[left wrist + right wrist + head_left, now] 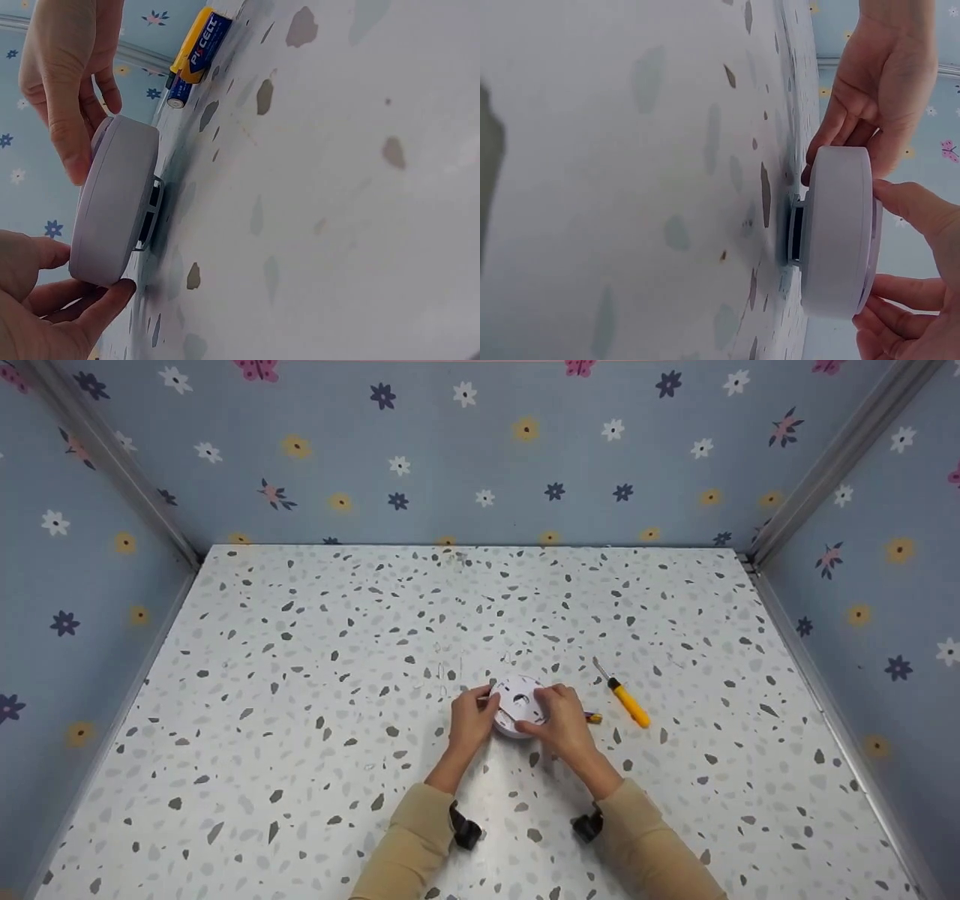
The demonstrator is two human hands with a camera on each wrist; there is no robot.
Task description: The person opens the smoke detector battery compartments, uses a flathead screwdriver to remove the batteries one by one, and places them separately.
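**Both hands on a round white device at mid-table**

A round white device [519, 705] sits on the speckled table [300, 675], near its middle, and a hand holds it from either side. In the wrist views it stands slightly raised on a small dark part underneath, its flat back turned upward.

The left hand [471, 721] curls its fingers round the left edge of the disc, thumb and fingertips [101, 300] pinching the rim. The right hand [559, 718] closes on the opposite side, thumb [915, 206] laid over the top face and fingers [900, 315] wrapped at the rim. Neither grip is spread; both are closed on the device.

Just beyond the right hand lies a battery [196, 52], yellow and blue. Further right rests a yellow-handled screwdriver [624, 699], apart from both hands.
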